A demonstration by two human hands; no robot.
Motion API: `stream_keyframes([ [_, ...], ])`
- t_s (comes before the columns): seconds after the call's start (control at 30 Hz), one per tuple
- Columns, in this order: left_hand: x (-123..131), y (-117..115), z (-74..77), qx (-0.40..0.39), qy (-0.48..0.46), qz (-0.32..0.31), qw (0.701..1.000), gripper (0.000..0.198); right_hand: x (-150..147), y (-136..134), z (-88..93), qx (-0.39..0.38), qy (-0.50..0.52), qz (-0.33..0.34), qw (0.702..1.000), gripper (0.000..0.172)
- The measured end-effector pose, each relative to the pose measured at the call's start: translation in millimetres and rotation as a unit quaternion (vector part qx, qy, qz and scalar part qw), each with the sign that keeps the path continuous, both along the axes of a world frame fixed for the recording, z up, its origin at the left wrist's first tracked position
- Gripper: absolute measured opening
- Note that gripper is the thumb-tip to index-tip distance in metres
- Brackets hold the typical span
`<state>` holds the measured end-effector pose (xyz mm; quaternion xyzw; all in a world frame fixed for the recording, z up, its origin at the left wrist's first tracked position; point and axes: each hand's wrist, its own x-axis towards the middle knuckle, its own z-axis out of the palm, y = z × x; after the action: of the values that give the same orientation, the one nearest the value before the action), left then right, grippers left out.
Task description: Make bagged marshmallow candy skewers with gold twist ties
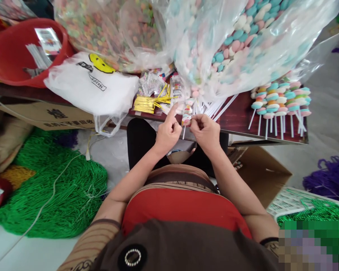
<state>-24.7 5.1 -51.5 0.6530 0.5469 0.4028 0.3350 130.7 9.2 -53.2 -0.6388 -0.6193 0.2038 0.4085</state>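
Candy skewer [187, 117], stick [184, 133] bodyward, was pinched at its right by right hand [207, 131]; left hand [168, 131], at its left: grip indeterminable.

Glossy plastic bag [196, 34], smooth shiny table [238, 114], candy skewers [272, 107] matt, perhaps rough

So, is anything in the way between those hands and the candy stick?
Nothing visible: the right hand is at the edge of the candy stick, the left hand close beside it. The white sticks lie beyond the right hand.
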Motion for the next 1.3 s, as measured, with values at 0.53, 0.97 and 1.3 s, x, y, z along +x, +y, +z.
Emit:
stream_keyframes([
  [0.53, 12.3, 9.4, -9.5, -0.178, -0.169, 0.018, 0.969, 0.016, -0.6, -29.8, 13.5, -0.210, 0.253, 0.046, 0.943, 0.031],
  [0.97, 12.2, 4.4, 7.2, -0.007, -0.005, -0.052, 0.999, 0.020, -10.9, -43.6, 2.8, -0.201, 0.365, 0.052, 0.908, 0.038],
  [1.3, 11.0, -3.6, 9.6, 0.086, 0.006, -0.056, 0.995, 0.042, -6.6, -42.5, 18.3, -0.146, 0.330, 0.024, 0.932, 0.036],
])
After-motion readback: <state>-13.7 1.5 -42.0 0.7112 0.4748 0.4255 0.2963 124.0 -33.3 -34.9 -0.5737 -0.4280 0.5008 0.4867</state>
